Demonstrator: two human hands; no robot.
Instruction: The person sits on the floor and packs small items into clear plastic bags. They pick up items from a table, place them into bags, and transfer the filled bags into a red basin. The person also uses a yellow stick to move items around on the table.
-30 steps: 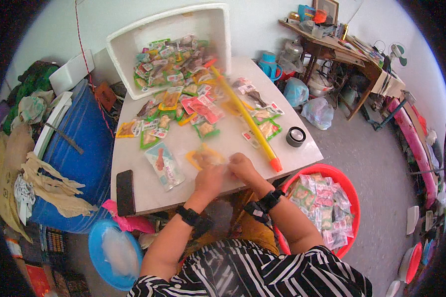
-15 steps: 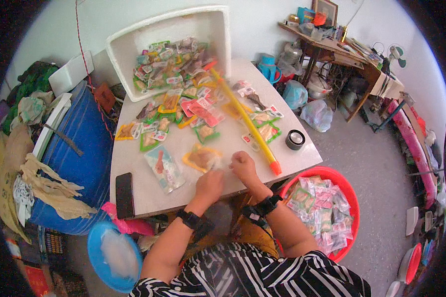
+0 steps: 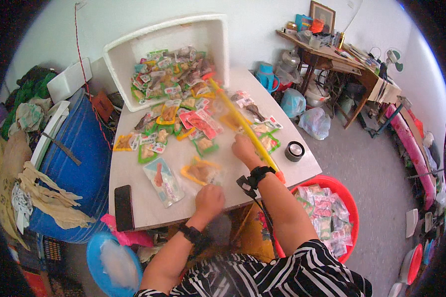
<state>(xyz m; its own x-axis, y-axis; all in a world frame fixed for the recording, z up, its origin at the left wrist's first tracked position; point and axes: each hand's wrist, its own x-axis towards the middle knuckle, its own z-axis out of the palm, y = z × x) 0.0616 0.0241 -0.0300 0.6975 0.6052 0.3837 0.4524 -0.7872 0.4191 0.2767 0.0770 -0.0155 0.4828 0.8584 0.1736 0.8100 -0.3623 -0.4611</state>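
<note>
My two hands have parted. A second ago they were together at the near edge of the yellow pouch [image 3: 200,170]; now my right hand [image 3: 245,149] has moved forward to lie just left of the tube [image 3: 237,115], with my forearm crossing near the tube's lower end. Its fingers are curled loosely inward; I cannot tell whether they pinch anything or touch the tube.

My left hand [image 3: 209,200] has stayed back, left of the tube's lower end and near the table [image 3: 302,164] edge. It is bunched almost into a fist, knuckles up. The clear wrap [image 3: 215,176] at the pouch's right end is blurred, so my fingers may or may not be touching it.

The pouch itself lies flat, left of the tube and ahead of my left hand, about where it was half a second ago. As I judge it, the two-handed handling of it is broken off: my left hand alone remains beside it.

Left of the tube too, the blue packet [image 3: 163,182] and the heap [image 3: 183,115] look undisturbed. Right of the tube, the red tub [image 3: 353,203] holds clear-bagged packets [image 3: 327,210].
</note>
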